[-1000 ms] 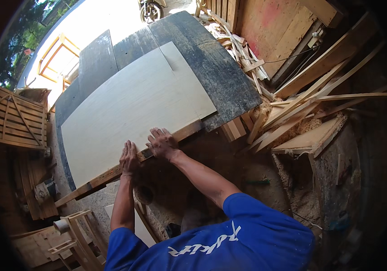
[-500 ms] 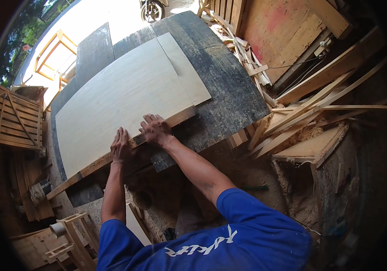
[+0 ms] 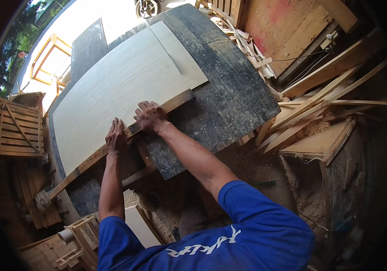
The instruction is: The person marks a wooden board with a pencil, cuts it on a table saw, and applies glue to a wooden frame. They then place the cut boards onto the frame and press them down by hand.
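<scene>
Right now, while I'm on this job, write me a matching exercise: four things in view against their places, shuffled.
Things:
1. Thin, pale plywood sheet
2. Long, brown wooden bar
3. Brown slatted wooden panel
4. Black-tyred spoked wheel

Places:
A. Far left of the picture
B. Along the sheet's near edge, touched by left hand and right hand
C. Top edge of the picture
D. Flat on the dark, worn tabletop

Pairs: 1-D, 2-B, 3-A, 4-C

One left hand, one right hand, one wooden bar and one pale sheet left of centre, one wheel at the top, one slatted panel at the far left, one blue shirt at the bottom
</scene>
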`<state>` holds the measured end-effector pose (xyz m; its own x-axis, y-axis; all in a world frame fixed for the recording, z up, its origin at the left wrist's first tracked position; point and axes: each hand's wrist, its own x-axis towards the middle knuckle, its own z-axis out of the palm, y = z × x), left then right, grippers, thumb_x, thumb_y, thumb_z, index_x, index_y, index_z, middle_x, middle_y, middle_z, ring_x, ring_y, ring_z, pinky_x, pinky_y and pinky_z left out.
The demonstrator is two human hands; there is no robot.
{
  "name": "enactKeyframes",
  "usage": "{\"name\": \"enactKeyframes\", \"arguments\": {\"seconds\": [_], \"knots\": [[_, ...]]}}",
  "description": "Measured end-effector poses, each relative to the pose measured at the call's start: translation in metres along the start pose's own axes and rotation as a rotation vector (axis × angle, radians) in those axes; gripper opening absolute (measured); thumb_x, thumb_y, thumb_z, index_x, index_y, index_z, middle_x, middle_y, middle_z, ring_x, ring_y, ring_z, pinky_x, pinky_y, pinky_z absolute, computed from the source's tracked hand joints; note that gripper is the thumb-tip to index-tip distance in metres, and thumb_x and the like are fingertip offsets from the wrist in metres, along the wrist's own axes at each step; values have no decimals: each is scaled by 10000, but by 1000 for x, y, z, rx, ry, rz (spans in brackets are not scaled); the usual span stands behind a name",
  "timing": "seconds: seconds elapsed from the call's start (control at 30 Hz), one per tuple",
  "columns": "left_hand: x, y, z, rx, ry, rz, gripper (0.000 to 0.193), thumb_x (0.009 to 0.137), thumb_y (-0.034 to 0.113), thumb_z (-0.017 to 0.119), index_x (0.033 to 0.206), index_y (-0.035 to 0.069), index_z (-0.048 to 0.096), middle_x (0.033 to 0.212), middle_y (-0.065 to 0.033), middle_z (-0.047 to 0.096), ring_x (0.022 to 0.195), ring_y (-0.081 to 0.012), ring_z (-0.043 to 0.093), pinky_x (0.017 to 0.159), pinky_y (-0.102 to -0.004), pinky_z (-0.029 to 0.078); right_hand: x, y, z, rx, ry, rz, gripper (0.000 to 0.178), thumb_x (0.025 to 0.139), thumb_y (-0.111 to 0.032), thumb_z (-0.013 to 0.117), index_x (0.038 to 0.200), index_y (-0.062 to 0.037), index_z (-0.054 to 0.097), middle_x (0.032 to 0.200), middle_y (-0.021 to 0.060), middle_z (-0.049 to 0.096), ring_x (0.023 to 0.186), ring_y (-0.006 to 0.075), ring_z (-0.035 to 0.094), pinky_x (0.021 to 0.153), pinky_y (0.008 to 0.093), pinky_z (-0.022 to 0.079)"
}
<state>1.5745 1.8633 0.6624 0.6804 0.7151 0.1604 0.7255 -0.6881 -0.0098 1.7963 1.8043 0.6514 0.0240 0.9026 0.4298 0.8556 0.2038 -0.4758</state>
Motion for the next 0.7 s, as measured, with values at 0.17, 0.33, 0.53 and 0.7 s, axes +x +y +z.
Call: {"name": "enactKeyframes", "arguments": {"seconds": [0.17,0.33,0.53,0.7], "knots": [[16,-9,4,15,10,12,965,743,597,752,1394,-58,471,1469,-296,443,1365,-414,452,1103,-457,415,16,7,7,-56,-3,7,323,940,-355,547,1012,-70,682,1162,179,629,1169,319,557,986,472,424],[28,-15,4,17,12,-1,964,726,580,771,1391,-53,476,1468,-298,444,1369,-408,451,1102,-453,417,30,12,8,-32,-14,5,321,943,-354,541,1000,-77,693,1147,168,633,1152,308,564,977,459,430],[40,-28,5,-3,5,-18,947,713,542,793,1387,-47,483,1462,-300,450,1371,-410,448,1110,-450,411,44,14,11,-26,29,-16,296,934,-338,557,963,-76,693,1101,170,643,1116,312,582,946,458,444],[49,-26,6,-13,15,5,937,712,527,795,1382,-48,483,1452,-302,461,1365,-413,455,1108,-455,415,50,22,18,-25,94,-15,271,921,-319,570,927,-78,693,1048,167,649,1067,311,603,910,451,463]]}}
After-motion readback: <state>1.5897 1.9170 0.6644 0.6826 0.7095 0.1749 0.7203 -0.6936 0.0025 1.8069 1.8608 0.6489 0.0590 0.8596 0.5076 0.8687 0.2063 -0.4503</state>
